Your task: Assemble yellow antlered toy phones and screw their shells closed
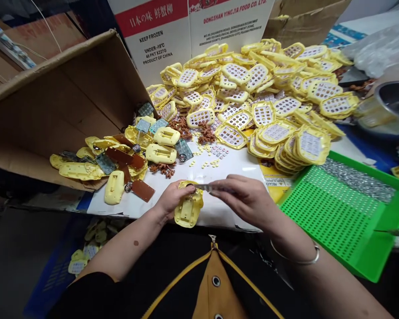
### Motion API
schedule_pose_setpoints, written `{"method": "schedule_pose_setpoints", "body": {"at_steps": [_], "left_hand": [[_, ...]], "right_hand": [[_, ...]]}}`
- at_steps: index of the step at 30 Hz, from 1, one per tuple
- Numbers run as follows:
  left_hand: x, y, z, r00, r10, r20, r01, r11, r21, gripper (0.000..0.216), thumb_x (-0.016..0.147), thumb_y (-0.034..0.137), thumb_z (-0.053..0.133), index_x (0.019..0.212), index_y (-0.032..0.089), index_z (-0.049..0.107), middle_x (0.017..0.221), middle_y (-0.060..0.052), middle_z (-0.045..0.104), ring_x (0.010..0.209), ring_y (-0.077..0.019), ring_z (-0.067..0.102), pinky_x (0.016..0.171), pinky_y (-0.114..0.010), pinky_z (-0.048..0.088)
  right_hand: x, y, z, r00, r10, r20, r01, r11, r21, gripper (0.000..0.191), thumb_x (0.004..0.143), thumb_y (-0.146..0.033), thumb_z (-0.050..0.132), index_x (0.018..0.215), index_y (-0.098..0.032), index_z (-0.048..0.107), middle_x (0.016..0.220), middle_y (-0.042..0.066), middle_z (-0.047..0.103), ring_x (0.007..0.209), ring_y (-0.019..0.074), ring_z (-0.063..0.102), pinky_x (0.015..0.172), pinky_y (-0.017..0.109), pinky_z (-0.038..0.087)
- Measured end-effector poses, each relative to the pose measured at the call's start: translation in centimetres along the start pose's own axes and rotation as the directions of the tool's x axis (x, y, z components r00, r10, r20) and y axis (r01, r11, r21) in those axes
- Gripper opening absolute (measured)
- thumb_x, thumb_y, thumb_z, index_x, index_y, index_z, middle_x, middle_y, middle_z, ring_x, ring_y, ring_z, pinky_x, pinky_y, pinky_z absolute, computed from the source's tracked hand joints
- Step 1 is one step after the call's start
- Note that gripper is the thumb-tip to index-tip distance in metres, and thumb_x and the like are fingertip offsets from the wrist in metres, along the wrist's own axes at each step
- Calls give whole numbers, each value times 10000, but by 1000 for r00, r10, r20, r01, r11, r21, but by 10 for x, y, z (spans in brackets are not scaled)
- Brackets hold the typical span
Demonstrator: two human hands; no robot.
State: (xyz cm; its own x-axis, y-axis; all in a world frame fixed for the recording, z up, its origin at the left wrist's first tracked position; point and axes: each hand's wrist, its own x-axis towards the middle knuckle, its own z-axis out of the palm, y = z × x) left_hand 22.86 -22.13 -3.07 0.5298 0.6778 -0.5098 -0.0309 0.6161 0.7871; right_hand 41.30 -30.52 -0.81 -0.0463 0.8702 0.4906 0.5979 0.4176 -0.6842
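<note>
Shell (187, 208) at worktable's (221, 217) near edge, long axis fore-aft, left of right-hand grip; left hand (170, 198) pinches it, right hand (244, 195) holds slim tool (206, 187) crosswise at far end.

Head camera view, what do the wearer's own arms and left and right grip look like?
The left grip and right grip are ungloved. The left forearm is bare below a black sleeve; the right forearm wears a slim silver-coloured bangle.
</note>
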Motion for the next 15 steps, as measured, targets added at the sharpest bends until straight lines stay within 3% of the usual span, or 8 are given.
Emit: {"method": "schedule_pose_setpoints", "body": {"at_steps": [4, 7, 9, 13, 15], "left_hand": [[-2, 0, -1, 995, -18, 97, 21, 999, -32, 532, 573, 515, 812, 885, 109, 667, 743, -65, 680, 618, -156, 613, 605, -272, 471], [-4, -2, 2, 993, 40, 111, -52, 992, 112, 562, 501, 335, 886, 965, 135, 641, 795, -39, 685, 683, -156, 613, 660, -264, 460], [-4, -4, 4, 993, 70, 91, -89, 970, 225, 550, 500, 242, 884, 984, 146, 640, 836, -30, 690, 740, -163, 616, 712, -271, 456], [-2, -5, 3, 997, 59, 40, -66, 973, 222, 433, 545, 250, 859, 913, 146, 654, 781, -13, 674, 700, -149, 604, 693, -270, 452], [0, -4, 1, 1000, 6, 26, -10, 988, 155, 418, 556, 304, 856, 883, 138, 656, 735, -14, 667, 643, -143, 601, 644, -270, 458]], "right_hand": [[14, 0, 5, 970, 230, -79, -220, 968, 124, 201, 884, -327, 567, 834, -163, 673, 617, 2, 613, 537, 104, 555, 504, 221, 438], [19, 1, 16, 881, 454, -135, -415, 877, 241, 309, 847, -341, 598, 1093, -155, 627, 625, -13, 613, 504, 109, 552, 476, 238, 452], [21, 2, 23, 841, 518, -159, -456, 835, 309, 454, 823, -328, 617, 1241, -164, 552, 627, -25, 604, 480, 107, 547, 455, 241, 457], [20, 7, 23, 809, 582, -79, -494, 747, 445, 309, 815, -387, 615, 1016, -155, 646, 672, -4, 629, 420, 80, 527, 397, 226, 451], [16, 12, 18, 819, 573, 14, -499, 701, 510, 350, 768, -432, 673, 967, -147, 634, 697, 11, 651, 473, 100, 579, 444, 241, 503]]}}
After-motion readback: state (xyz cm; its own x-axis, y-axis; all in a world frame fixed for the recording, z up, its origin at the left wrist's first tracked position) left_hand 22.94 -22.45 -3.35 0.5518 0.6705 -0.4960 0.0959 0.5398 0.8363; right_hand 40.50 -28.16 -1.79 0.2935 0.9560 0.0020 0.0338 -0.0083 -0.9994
